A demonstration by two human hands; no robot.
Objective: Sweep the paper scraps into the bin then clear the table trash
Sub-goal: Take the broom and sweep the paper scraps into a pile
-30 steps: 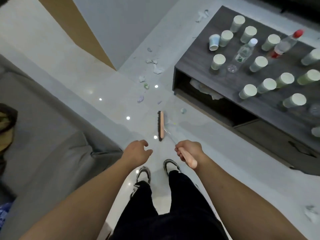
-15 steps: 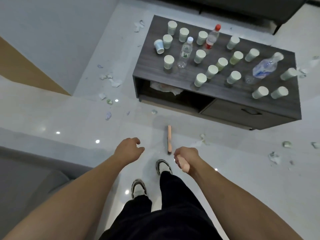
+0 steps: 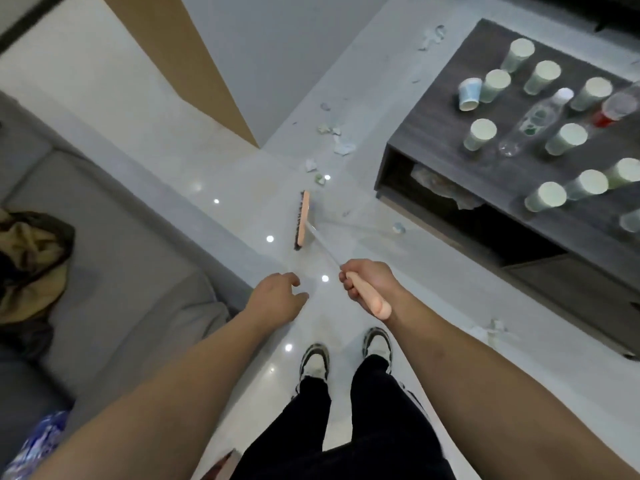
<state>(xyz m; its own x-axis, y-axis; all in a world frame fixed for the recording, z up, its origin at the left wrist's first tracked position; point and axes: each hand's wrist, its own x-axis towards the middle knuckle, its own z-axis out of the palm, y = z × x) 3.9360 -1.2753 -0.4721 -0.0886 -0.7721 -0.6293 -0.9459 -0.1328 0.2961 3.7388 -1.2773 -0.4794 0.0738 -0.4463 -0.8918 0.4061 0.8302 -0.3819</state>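
Head view shows our right hand (image 3: 369, 284) curled around the pink plastic handle of a long broom (image 3: 302, 220) (its brush head rests on the glossy white floor (image 3: 221, 181)). Our left hand (image 3: 277, 299) hangs relaxed, holding nothing. Crumpled paper scraps (image 3: 341, 145) lie beyond, near the dark wooden table (image 3: 436, 112).

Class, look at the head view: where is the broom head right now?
The broom head rests on the floor near the centre of the head view, ahead of the right hand gripping the handle, between the grey sofa and the table, just short of the paper scraps.
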